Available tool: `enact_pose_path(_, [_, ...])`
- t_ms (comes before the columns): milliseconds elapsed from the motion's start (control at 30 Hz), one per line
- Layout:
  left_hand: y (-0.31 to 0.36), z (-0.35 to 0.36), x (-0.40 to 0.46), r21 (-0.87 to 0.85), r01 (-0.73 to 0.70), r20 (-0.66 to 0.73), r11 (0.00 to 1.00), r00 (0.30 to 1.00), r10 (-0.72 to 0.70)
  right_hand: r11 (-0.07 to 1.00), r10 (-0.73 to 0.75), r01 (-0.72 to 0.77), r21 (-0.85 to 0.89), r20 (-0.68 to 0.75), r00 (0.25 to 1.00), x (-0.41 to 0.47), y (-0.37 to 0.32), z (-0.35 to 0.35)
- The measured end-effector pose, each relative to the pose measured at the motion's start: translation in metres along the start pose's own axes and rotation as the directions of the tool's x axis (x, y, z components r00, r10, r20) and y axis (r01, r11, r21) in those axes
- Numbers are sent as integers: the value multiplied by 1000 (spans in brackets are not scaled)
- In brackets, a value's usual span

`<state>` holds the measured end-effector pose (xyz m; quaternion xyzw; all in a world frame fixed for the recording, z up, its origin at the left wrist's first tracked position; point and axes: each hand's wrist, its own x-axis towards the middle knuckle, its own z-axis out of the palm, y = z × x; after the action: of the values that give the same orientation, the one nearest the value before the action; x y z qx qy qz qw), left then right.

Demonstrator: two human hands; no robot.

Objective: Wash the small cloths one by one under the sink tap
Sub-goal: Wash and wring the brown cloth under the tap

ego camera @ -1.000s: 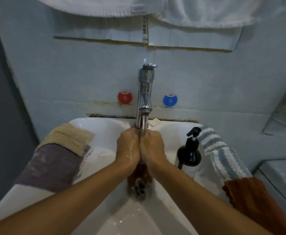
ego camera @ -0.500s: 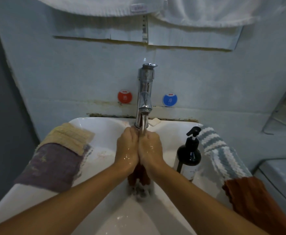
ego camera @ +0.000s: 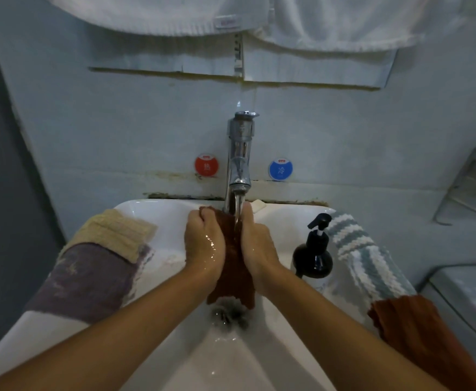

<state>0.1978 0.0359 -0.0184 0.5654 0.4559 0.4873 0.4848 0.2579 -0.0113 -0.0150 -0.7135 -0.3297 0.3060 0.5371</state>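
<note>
The left hand (ego camera: 203, 244) and right hand (ego camera: 255, 244) are gripping a rust-brown cloth (ego camera: 232, 266) between them, fingers curled round it. The cloth is hanging under the running tap (ego camera: 239, 162), above the drain at the middle of the sink (ego camera: 152, 210).

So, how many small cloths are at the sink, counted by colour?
Rust-brown: 2, one in the hands, one on the right rim
Beige: 1
Purple: 1
Blue-and-white striped: 1
Total: 5
</note>
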Motion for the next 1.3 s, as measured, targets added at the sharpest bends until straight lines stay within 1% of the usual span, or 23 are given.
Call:
enact_pose_path(67, [2,-2,1,-18,-9,-4,1000,1000,9,1000,28,-28,-4,67,997,2,-2,-5])
enact_pose_path(133, [4,-3,0,-37,-40,-13,999,999,39,1000,11,-11,-3,86,996,0,-4,-9])
enact_pose_path(300, [5,-5,1,-33,-57,-24,998,998,56,994,-46,41,105,46,998,1,-5,-10])
enact_pose_path(333, [5,-6,3,-34,-34,-32,999,999,33,990,-73,67,127,48,996,0,-6,-12])
enact_pose_path(433, [9,-8,7,-117,113,-54,987,991,-120,972,-199,186,141,87,976,-1,-10,-18])
enact_pose_path(467, [9,-9,9,-117,141,-56,983,987,-148,968,-227,211,133,116,967,-1,-12,-20])
enact_pose_path(500, [9,-11,11,-62,137,-45,989,989,-140,967,-241,225,120,146,959,0,-12,-22])
enact_pose_path(533, [8,-11,13,38,93,-25,995,995,-92,968,-244,228,103,177,954,0,-12,-22])
enact_pose_path(567, [8,-13,13,146,14,2,989,1000,-14,970,-239,228,79,203,949,1,-11,-22])
enact_pose_path(633, [7,-12,10,287,-162,118,944,984,133,972,-233,231,37,249,940,2,-8,-22])
enact_pose_path(667, [7,-12,7,292,-203,197,935,969,150,972,-232,232,33,259,937,2,-6,-21])
enact_pose_path(733, [8,-11,-1,258,-159,321,953,944,71,966,-258,257,33,236,937,2,-5,-20])
enact_pose_path(800, [7,-12,-2,279,-132,353,951,935,26,953,-300,303,6,161,940,4,-7,-21])
enact_pose_path(900, [7,-15,2,312,-166,309,936,949,65,965,-241,249,-84,89,966,8,-8,-25])
enact_pose_path(1000, [11,-18,7,298,-175,242,939,965,103,969,-64,92,-228,128,990,10,-5,-24])
enact_pose_path(1067, [15,-19,10,266,-173,187,948,974,126,971,27,11,-237,153,988,9,-4,-22])
enact_pose_path(1100, [17,-20,11,242,-154,161,958,980,117,973,43,-3,-230,168,985,8,-3,-22])
enact_pose_path(1133, [19,-21,12,199,-99,150,975,986,69,974,45,-2,-228,185,982,8,-2,-22])
enact_pose_path(1167, [22,-23,13,145,-1,178,990,984,-25,974,42,3,-225,198,979,7,-2,-22])
enact_pose_path(1200, [25,-26,13,88,122,244,989,960,-140,975,41,6,-222,207,978,6,-1,-23])
enact_pose_path(1233, [27,-28,14,50,230,327,972,916,-233,976,46,1,-218,207,977,6,-1,-24])
enact_pose_path(1267, [28,-31,16,31,296,391,955,875,-284,975,58,-12,-223,202,978,7,0,-25])
enact_pose_path(1300, [28,-33,17,32,324,427,945,851,-306,971,70,-23,-237,193,979,7,0,-26])
